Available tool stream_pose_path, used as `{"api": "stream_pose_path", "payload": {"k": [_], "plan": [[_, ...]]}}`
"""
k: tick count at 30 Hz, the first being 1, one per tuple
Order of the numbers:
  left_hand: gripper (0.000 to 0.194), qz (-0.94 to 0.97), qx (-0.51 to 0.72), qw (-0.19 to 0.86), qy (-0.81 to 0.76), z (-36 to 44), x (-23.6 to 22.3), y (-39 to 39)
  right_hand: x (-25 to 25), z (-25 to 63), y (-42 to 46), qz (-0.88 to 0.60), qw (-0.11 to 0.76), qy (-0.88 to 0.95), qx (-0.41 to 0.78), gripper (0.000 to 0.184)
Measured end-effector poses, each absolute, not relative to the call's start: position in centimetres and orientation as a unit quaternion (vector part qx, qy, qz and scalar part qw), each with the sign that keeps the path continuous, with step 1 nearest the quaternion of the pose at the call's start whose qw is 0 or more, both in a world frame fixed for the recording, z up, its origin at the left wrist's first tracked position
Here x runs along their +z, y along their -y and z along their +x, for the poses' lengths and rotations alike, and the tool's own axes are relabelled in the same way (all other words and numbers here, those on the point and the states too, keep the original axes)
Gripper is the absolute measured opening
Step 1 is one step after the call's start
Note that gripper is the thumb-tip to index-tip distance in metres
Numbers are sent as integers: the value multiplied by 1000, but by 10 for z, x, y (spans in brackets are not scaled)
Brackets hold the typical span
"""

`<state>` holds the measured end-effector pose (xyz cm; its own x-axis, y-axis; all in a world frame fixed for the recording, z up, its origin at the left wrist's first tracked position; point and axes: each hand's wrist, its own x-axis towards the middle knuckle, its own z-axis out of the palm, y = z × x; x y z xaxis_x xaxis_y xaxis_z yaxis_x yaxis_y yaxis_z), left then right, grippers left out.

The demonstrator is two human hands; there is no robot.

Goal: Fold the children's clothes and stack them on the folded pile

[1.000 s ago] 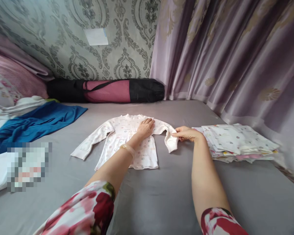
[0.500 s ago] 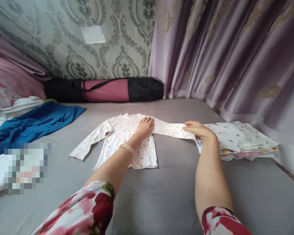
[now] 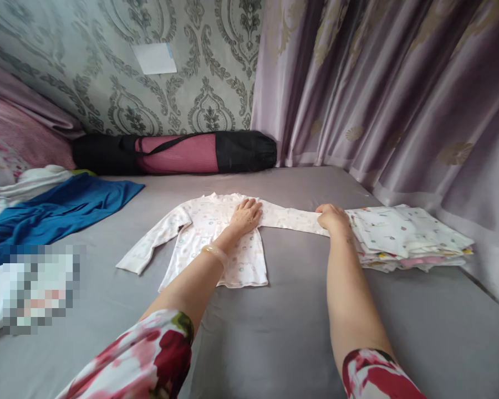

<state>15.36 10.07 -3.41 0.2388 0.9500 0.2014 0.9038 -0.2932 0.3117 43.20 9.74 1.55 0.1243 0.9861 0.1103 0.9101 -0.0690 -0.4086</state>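
A small white long-sleeved shirt (image 3: 208, 221) with a pale print lies spread on the grey bed sheet, its collar toward the wall. My left hand (image 3: 246, 215) rests flat on the shirt near the right shoulder, fingers stretched out and holding nothing. Out at the cuff of the right-hand sleeve, my right hand (image 3: 333, 217) has its fingers closed around the fabric, and the sleeve runs straight out sideways. The left-hand sleeve lies bent down toward me. Under my right hand the cuff's end is hidden.
Beside my right hand sits a stack of folded clothes (image 3: 411, 235). A blue garment (image 3: 66, 208) and white cloth lie at the left, with a blurred-out item (image 3: 45, 293) nearer me. A black and pink rolled bag (image 3: 178, 152) lies along the wall; curtains (image 3: 357, 83) hang at the right.
My right hand has turned over at the sleeve's end, its fingers now curled round the cuff instead of pinching it from the side. My left hand stays on the shirt.
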Motion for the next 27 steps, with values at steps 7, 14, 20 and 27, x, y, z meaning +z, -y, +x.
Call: {"api": "stream_pose_path", "payload": {"k": [7,14,20,27], "plan": [[53,781,146,37,-605,161,-33,-97,8,356,-104,-649,157,739,88,42],[58,787,97,40,-608,158,-39,-100,-10,281,-81,-554,102,797,217,64],[58,773,108,38,-623,161,-39,-100,-10,295,-80,-627,44,756,183,70],[59,771,95,16,-630,164,-35,-97,-4,317,-83,-718,-9,674,174,66]]}}
